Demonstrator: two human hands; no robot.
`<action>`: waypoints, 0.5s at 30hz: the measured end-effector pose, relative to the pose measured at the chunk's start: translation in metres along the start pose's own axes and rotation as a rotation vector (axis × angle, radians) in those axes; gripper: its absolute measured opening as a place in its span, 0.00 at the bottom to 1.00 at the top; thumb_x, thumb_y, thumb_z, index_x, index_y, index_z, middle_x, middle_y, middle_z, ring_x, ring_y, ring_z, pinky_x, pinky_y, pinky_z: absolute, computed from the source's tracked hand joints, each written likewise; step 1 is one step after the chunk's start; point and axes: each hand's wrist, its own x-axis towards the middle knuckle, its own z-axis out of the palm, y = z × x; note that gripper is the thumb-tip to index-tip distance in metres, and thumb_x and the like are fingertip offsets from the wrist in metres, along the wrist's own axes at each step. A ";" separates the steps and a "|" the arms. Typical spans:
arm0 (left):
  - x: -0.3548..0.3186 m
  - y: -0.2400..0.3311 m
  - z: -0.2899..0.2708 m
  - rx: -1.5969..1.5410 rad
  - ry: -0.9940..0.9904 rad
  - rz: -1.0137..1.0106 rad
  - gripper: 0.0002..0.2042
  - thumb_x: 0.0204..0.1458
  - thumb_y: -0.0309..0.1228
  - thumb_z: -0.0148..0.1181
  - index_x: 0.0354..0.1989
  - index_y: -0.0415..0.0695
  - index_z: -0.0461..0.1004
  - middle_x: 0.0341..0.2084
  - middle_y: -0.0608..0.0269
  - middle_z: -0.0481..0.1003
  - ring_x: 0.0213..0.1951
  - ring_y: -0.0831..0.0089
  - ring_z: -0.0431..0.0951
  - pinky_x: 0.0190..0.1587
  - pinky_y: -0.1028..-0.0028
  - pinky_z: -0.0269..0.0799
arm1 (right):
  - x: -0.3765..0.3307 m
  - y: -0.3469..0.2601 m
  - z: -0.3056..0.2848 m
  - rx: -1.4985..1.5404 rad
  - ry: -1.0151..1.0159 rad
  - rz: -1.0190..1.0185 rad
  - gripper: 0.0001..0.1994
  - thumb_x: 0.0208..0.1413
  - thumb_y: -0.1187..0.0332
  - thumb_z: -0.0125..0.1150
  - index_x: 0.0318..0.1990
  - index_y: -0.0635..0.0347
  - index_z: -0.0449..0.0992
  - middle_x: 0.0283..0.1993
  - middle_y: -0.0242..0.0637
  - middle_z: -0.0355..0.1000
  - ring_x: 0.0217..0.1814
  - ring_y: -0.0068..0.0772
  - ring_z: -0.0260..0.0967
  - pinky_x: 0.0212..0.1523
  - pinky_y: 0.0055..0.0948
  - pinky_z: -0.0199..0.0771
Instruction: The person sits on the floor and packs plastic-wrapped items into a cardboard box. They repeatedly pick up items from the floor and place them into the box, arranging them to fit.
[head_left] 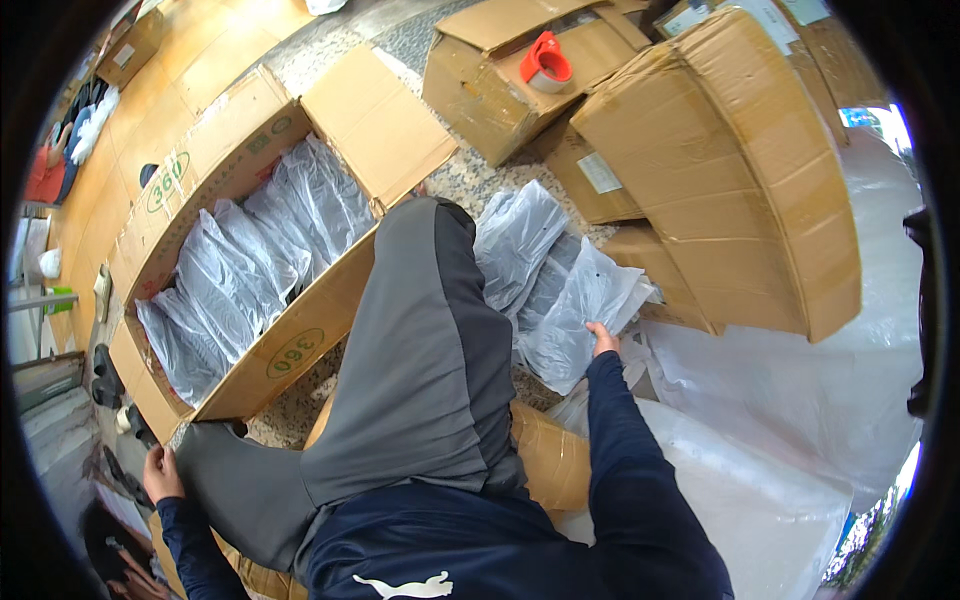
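Note:
My right hand [604,338] grips the edge of a clear plastic-bagged packet [585,305], thumb on top. What lies inside the bag is hard to make out, though it looks dark or grey. Other bagged packets [515,235] lie beside and under it on the floor, right of my legs. My left hand [160,475] is by my left knee, near the lower corner of a long open carton [345,285]; its fingers are slightly apart and nothing shows in them. Upright bagged packets [240,265] fill that carton in a row.
A red tape roll [546,66] sits on a brown carton [470,85] ahead. Large cartons [720,170] stack at the right, beside white plastic sheeting [740,440]. Beneath me is a taped carton [550,455]. Several shoes [105,370] line the left side.

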 end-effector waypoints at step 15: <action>-0.050 -0.039 0.033 -0.122 0.126 -0.080 0.18 0.60 0.38 0.55 0.48 0.34 0.74 0.45 0.53 0.75 0.48 0.64 0.74 0.55 0.69 0.66 | 0.071 -0.024 0.108 -0.789 0.245 -0.115 0.27 0.46 0.60 0.68 0.53 0.64 0.73 0.52 0.49 0.74 0.54 0.43 0.72 0.58 0.35 0.68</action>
